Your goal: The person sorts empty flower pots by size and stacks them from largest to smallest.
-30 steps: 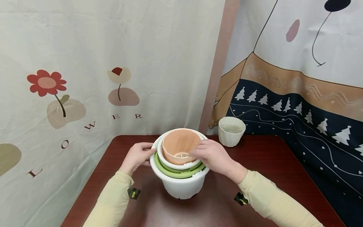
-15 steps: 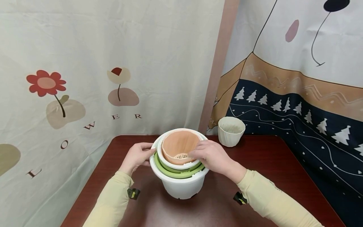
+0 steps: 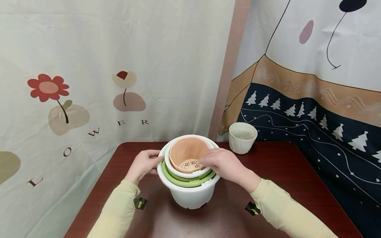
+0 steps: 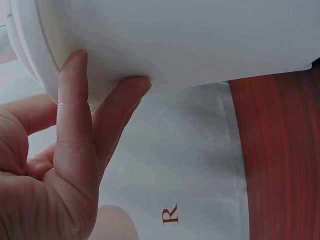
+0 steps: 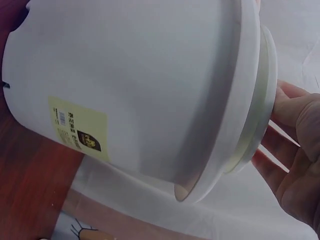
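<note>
Several flowerpots stand nested at the middle of the table. The outermost is a large white flowerpot (image 3: 191, 196), also filling much of both wrist views. Inside it sit a green pot (image 3: 190, 182), a smaller white pot (image 3: 167, 158) and, innermost, a peach flowerpot (image 3: 187, 150) with a perforated bottom. My left hand (image 3: 144, 164) grips the large white pot's rim from the left, two fingers (image 4: 75, 110) lying under the rim against its wall. At the right side my right hand (image 3: 221, 162) pinches the peach pot's near right edge, its fingertips reaching over the inside.
A cream fluted pot (image 3: 242, 140) stands at the table's back edge, right of the stack. The dark red table (image 3: 285, 185) meets a hanging printed cloth (image 3: 178, 72) behind. The large pot carries a yellowish label (image 5: 79, 127).
The peach pot has tipped back level and sits lower in the smaller white pot, so more of its perforated bottom shows. Both hands have hardly moved.
</note>
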{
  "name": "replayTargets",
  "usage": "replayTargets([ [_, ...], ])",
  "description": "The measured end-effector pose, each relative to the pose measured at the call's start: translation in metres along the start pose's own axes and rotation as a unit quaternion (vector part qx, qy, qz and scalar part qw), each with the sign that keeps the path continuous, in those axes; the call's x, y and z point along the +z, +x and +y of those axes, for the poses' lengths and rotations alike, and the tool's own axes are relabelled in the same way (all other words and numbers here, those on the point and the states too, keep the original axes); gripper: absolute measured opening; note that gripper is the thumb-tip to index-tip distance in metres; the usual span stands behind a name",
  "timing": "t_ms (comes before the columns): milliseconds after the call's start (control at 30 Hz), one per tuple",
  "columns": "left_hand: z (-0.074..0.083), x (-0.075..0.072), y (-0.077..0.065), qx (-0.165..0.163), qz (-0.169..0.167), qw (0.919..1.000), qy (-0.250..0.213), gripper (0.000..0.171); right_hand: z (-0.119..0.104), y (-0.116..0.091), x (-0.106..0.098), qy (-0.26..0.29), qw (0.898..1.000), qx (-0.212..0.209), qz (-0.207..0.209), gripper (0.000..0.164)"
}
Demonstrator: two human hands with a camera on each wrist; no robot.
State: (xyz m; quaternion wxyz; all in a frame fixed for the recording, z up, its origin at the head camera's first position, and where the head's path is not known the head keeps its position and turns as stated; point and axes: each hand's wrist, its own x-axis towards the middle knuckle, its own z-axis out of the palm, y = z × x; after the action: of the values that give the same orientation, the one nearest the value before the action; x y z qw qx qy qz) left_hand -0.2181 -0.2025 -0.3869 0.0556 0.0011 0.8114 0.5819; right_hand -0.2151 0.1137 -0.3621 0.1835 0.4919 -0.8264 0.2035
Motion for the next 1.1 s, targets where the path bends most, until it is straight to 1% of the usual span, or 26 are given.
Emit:
replayTargets([
  [133,0.000,0.000,0.000,0.001,0.001,1.0000,-0.003,0.039,0.001,-0.004,-0.005,0.017,1.000,0.021,0.003,0.031],
  [367,-0.001,0.000,0.000,0.003,0.000,1.0000,-0.001,0.039,0.003,-0.015,-0.013,0.026,0.997,0.053,0.038,0.035],
  [567,-0.001,-0.001,0.001,0.002,-0.001,1.0000,0.002,0.040,0.007,-0.026,-0.016,0.044,0.991,0.106,0.065,0.037],
  [700,-0.001,0.000,0.001,0.001,-0.003,1.0000,0.001,0.041,0.010,-0.033,-0.017,0.052,0.988,0.127,0.076,0.041],
  [900,-0.001,0.000,0.002,0.003,-0.004,1.0000,-0.002,0.040,0.016,-0.042,-0.020,0.063,0.984,0.153,0.069,0.045],
  [1100,-0.001,0.000,0.002,0.001,-0.002,1.0000,0.000,0.041,0.021,-0.052,-0.026,0.083,0.977,0.189,0.044,0.048],
])
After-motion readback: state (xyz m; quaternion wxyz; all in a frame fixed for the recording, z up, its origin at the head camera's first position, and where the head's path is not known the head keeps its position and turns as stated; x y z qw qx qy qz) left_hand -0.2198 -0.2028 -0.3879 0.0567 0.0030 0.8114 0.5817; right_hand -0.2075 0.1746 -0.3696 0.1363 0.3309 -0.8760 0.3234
